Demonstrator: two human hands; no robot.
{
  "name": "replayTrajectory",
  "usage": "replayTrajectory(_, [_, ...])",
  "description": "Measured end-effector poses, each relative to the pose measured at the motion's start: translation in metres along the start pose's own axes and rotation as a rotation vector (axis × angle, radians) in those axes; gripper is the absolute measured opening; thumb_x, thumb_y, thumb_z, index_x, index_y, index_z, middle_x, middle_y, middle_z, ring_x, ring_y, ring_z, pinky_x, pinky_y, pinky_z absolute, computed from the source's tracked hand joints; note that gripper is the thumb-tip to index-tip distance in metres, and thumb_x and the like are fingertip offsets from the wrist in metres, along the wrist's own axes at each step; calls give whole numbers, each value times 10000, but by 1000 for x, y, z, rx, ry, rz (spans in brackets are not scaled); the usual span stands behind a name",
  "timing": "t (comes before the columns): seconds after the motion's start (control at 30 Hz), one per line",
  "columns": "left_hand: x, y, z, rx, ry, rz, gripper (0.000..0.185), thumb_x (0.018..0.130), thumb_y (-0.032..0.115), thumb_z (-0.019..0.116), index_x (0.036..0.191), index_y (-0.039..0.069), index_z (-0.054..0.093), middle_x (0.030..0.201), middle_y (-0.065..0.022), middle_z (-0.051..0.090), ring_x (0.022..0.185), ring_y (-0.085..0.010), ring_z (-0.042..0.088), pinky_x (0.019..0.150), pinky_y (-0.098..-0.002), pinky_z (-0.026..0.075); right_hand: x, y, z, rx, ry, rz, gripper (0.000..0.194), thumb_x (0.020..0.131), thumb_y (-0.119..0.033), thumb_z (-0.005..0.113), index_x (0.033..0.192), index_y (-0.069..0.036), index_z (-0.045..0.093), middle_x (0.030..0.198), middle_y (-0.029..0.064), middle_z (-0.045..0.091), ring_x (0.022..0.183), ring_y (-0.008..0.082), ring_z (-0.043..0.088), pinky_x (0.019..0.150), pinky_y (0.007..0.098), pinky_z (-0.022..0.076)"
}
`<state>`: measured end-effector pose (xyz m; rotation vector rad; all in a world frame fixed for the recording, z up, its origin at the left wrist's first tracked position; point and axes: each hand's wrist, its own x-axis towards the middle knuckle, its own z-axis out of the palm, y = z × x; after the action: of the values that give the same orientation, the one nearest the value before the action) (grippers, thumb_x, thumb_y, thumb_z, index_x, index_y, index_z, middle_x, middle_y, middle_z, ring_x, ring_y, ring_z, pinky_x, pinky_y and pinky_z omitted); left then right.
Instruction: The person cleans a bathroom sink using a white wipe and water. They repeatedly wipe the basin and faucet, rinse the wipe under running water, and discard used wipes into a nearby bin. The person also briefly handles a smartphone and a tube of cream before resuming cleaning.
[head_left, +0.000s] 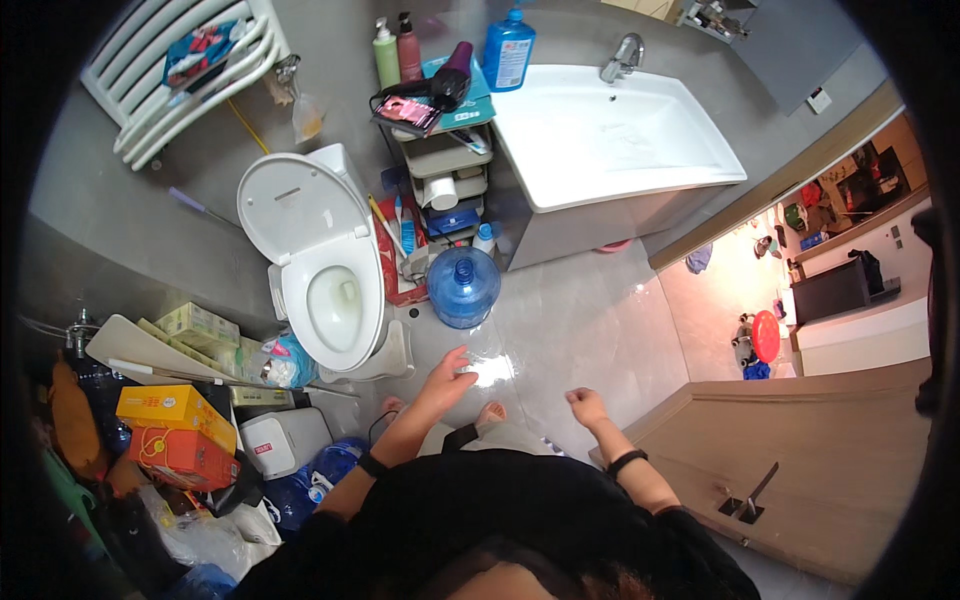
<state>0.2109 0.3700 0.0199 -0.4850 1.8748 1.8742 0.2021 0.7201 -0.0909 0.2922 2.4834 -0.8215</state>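
Observation:
My left hand (447, 381) hangs above the tiled floor with its fingers apart and nothing in it. My right hand (586, 406) is farther right, its fingers curled; whether they are fully closed is hard to see. Both hands touch nothing. In front of my left hand a large blue plastic water bottle (463, 289) stands upright on the floor. A white toilet (346, 319) with its lid raised is to the left of the bottle. Behind the bottle are a white-and-blue bottle (484, 238) and a red box (388, 259) holding brushes.
A white washbasin (540, 176) with a chrome faucet (622, 58) is ahead. Beside it, a shelf rack (442, 161) carries a hair dryer (454, 79) and bottles. Boxes (184, 457) and water bottles crowd the left. A wooden door (810, 450) stands open at right.

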Motion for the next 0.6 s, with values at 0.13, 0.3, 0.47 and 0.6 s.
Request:
replayTrajectory(0.13, [20,44,48,171,-32,126,662,874,153,655,1457,87,348,1355,-171,482,990,-169,584,839,-305,488,5,43,-61,392,70,207,334,896,-340,626,904,-11,679,764,112,674,749,208,650,647,341,510])
replayTrajectory(0.3, [66,83,82,106,-48,165,652,850,134,672,1429,60,382,1332,-194,503,957,-202,625,835,-333,515,45,23,-124,700,99,167,301,921,-347,612,962,-49,629,879,49,644,736,152,628,579,295,481])
replayTrajectory(0.47, [140,120,123,317,9,293,572,854,123,656,1381,51,445,1288,-168,536,938,-172,632,845,-322,512,110,-41,-193,763,39,-49,344,926,-346,614,1081,-40,632,940,45,645,813,146,624,637,282,488])
replayTrajectory(0.6, [207,153,165,271,66,463,494,854,107,633,1326,53,496,1240,-144,545,987,-202,634,764,-306,505,172,-94,-267,575,44,-268,428,903,-359,646,1124,7,634,942,63,660,764,125,605,665,274,489])
